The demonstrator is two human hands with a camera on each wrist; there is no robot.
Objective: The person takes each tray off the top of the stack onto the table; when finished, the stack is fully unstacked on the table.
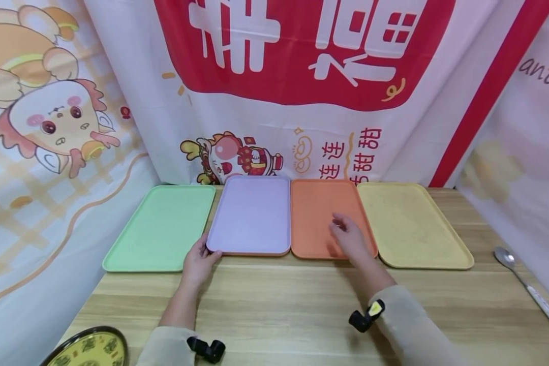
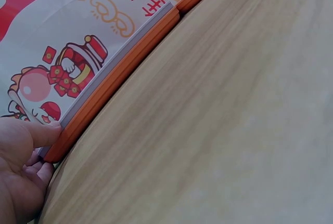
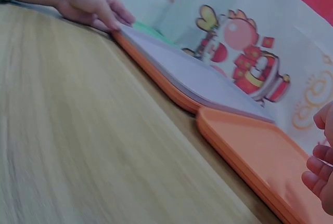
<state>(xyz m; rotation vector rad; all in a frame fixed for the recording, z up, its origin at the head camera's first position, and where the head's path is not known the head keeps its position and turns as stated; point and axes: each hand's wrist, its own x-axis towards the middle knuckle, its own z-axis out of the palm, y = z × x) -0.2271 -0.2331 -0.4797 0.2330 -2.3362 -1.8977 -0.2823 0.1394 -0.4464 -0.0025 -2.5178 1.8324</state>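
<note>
A lavender tray (image 1: 251, 216) lies on top of an orange tray, whose orange rim (image 2: 106, 91) shows beneath it. My left hand (image 1: 199, 262) grips the front left corner of this pair, thumb at the front edge and fingers at the side. To its right is another orange tray (image 1: 317, 218), and in the right wrist view its edge looks doubled, like stacked trays. Over that orange tray hovers my right hand (image 1: 349, 236), fingers loosely bent and holding nothing. A green tray (image 1: 162, 229) lies left of the lavender one, a yellow tray (image 1: 412, 223) at the right.
A spoon (image 1: 530, 290) with a white patterned handle lies at the table's right. At the lower left, a yellow patterned plate (image 1: 93, 351) with a dark rim is partly cut off. Printed cloth (image 1: 274, 117) hangs behind and beside the wooden table (image 1: 279, 310).
</note>
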